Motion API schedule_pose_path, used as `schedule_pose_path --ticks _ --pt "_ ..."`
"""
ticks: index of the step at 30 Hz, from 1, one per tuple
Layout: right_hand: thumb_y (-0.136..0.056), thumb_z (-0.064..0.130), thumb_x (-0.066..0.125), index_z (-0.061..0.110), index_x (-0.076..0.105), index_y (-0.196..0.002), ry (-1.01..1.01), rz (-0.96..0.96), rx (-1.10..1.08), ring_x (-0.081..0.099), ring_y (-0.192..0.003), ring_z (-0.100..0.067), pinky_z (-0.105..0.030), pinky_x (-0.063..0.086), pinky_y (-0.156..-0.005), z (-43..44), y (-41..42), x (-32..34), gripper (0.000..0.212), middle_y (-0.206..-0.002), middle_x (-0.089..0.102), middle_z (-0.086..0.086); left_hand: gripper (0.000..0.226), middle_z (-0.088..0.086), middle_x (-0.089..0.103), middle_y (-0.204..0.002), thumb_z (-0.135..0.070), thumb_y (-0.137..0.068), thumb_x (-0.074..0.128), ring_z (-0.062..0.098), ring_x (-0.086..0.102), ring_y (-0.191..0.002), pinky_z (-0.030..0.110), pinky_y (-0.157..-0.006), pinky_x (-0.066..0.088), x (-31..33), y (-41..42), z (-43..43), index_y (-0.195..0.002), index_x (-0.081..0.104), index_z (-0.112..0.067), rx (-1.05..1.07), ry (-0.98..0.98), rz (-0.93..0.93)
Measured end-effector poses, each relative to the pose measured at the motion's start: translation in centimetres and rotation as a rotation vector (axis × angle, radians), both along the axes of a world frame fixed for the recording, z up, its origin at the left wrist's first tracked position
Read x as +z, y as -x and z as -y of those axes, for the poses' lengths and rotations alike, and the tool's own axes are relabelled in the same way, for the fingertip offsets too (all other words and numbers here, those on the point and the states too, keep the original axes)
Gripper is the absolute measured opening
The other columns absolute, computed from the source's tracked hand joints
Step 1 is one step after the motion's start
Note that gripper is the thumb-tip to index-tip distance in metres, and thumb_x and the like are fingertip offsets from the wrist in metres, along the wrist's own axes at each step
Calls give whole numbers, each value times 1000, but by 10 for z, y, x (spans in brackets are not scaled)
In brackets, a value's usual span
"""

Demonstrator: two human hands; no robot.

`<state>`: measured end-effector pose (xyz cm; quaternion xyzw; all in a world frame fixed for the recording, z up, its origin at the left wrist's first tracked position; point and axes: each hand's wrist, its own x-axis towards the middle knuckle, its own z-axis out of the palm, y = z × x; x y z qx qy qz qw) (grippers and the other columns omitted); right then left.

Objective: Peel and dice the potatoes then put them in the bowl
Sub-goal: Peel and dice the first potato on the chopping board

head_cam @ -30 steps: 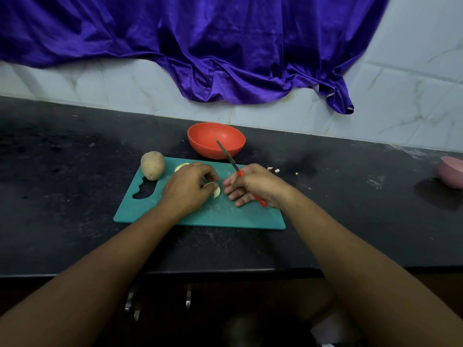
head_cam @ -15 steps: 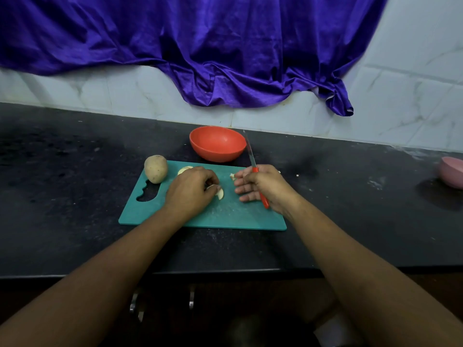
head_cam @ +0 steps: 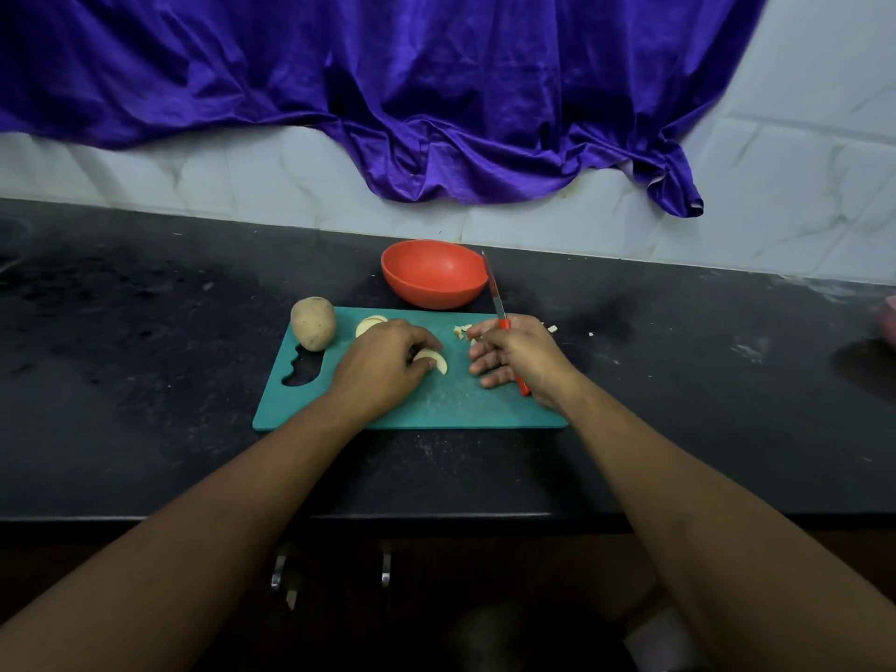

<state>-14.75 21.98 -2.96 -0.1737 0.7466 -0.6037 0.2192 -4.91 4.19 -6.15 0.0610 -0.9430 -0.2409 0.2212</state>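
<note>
A teal cutting board [head_cam: 436, 405] lies on the black counter. My left hand [head_cam: 383, 363] pinches a pale potato slice [head_cam: 435, 361] down on the board. Another peeled piece [head_cam: 369, 324] shows just behind that hand. My right hand [head_cam: 516, 354] holds a red-handled knife [head_cam: 495, 295], its blade pointing away past the rim of the red bowl [head_cam: 431, 274]. Small diced bits [head_cam: 461, 330] lie by my right fingers. A whole unpeeled potato [head_cam: 313, 324] sits at the board's far left corner.
A few potato scraps [head_cam: 591, 334] lie on the counter [head_cam: 145, 380] right of the board. A pink bowl [head_cam: 889, 324] is at the right edge. Purple cloth [head_cam: 388, 89] hangs on the tiled wall behind. Cabinet handles [head_cam: 385, 569] are below the counter.
My right hand swung the knife from leaning left over the bowl to pointing almost straight away, and shifted slightly right. My left hand stays on the slice.
</note>
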Motion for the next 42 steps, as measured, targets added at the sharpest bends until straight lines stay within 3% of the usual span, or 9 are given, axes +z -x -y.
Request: schedule_pose_path --ticks 6,11,19,26,32,35,37,39,42 --pt "-102 45 58 11 68 -103 -253 -223 -13 41 -44 -7 -21 28 -38 -7 -7 8 35 -73 65 -2 12 -14 63 -90 -29 -86 79 3 58 -79 28 -73 50 1 1 0 -97 74 -31 16 -52 -28" --pt "-103 22 56 15 67 -100 -229 -181 -24 44 -49 -10 -23 31 -41 -10 -15 15 13 -80 65 -8 15 -15 61 -84 -25 -81 82 3 58 -73 29 -71 47 4 2 -2 -85 69 -31 -20 -86 -95" --pt "-100 19 61 19 62 -102 -242 -308 -94 55 -44 -11 -23 38 -39 -9 -22 5 3 -75 66 -5 14 -11 61 -91 -12 -84 74 12 57 -91 30 -76 48 2 -4 -8 -86 68 -24 -87 103 -153" --pt "-91 1 53 17 66 -100 -345 -240 -57 56 -50 -10 -26 43 -43 -16 -22 4 23 -78 66 -4 21 -11 70 -99 -36 -90 75 7 60 -93 28 -79 51 3 -12 -2 -108 74 -25 -140 48 -100" --pt "-100 13 52 36 59 -120 -423 -399 -16 60 -44 -10 -25 45 -42 -23 -32 7 32 -79 71 -5 21 -11 67 -89 -50 -88 74 6 59 -82 33 -72 53 1 -7 -1 -91 78 -30 -75 15 -59" --pt "-100 30 54 40 62 -129 -580 -659 -1 69 -68 -15 -34 57 -65 -23 -40 7 31 -79 70 5 18 -13 64 -86 -46 -88 76 7 57 -79 32 -70 51 0 -5 -1 -92 79 -28 -42 14 -62" --pt "-100 33 52 43 58 -138 -665 -738 16 69 -92 -26 -38 56 -78 -21 -47 8 40 -97 71 1 17 -16 60 -80 -45 -87 77 5 57 -77 27 -68 46 0 -4 -3 -92 78 -28 -7 6 -56" --pt "-100 32 52 44 55 -142 -712 -779 33 65 -105 -29 -39 53 -82 -19 -53 8 44 -117 71 -3 18 -17 60 -76 -45 -85 79 5 60 -77 27 -67 47 -1 -4 -3 -90 75 -28 21 -32 -53" --pt "-100 30 50 45 53 -143 -741 -820 55 64 -108 -29 -37 48 -79 -16 -62 5 46 -119 70 -4 18 -17 62 -76 -44 -84 80 3 59 -75 27 -67 47 0 -5 -2 -88 76 -28 26 -44 -43"
